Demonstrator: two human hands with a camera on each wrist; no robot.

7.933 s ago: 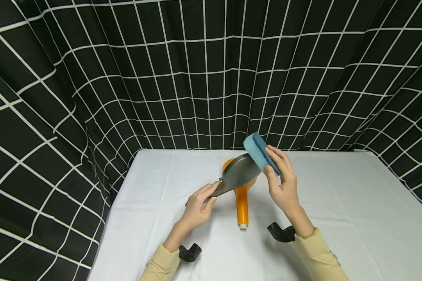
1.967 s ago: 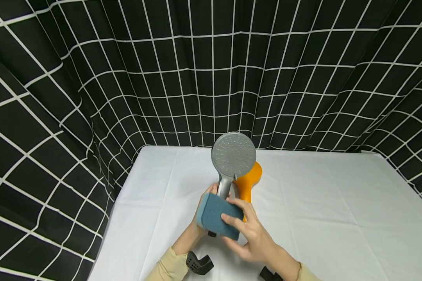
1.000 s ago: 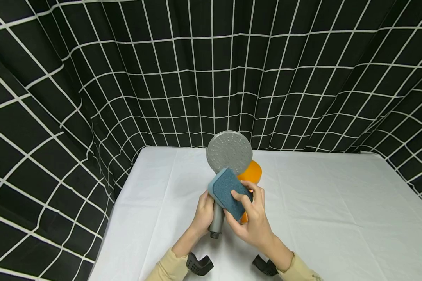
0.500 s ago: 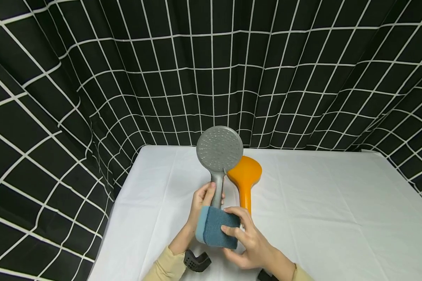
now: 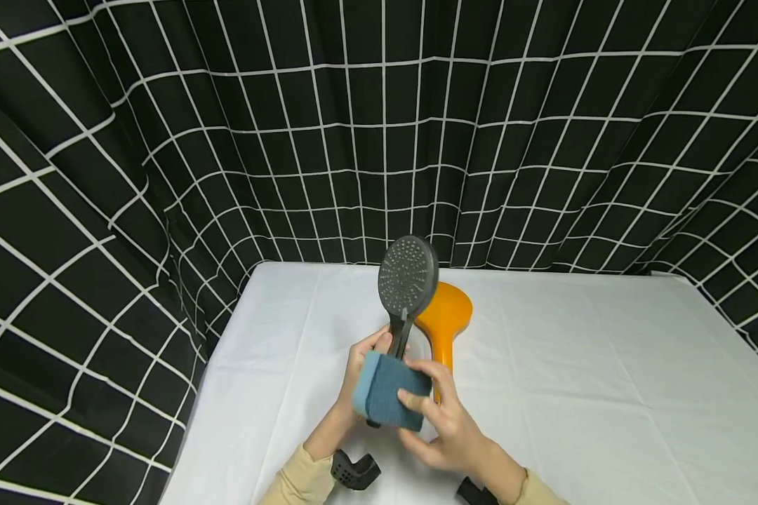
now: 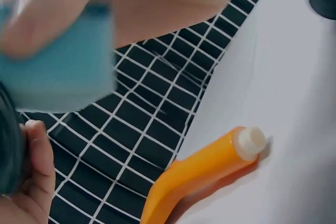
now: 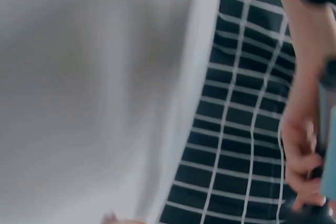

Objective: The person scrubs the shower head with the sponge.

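Note:
A grey shower head (image 5: pixel 407 275) is held upright by my left hand (image 5: pixel 357 365), which grips its handle; the nozzle face is turned toward me and slightly left. My right hand (image 5: pixel 445 421) pinches a blue sponge (image 5: pixel 393 391) with a darker scrubbing side facing up, laid over the lower handle and hiding most of it. In the left wrist view the sponge (image 6: pixel 63 66) is blurred beside the fingers of the left hand (image 6: pixel 34 177). The right wrist view shows only an edge of the sponge (image 7: pixel 329 166) next to the left hand (image 7: pixel 304 156).
An orange shower head (image 5: pixel 443 315) lies on the white-covered table (image 5: pixel 594 393), just behind and right of the grey one. Its pale connector end (image 6: pixel 251 141) shows in the left wrist view. A black curtain with white grid lines (image 5: pixel 417 140) surrounds the table.
The grey shower head has been turned so its face angles left, and it sits a little further right than half a second ago. The sponge has slid up and down the handle.

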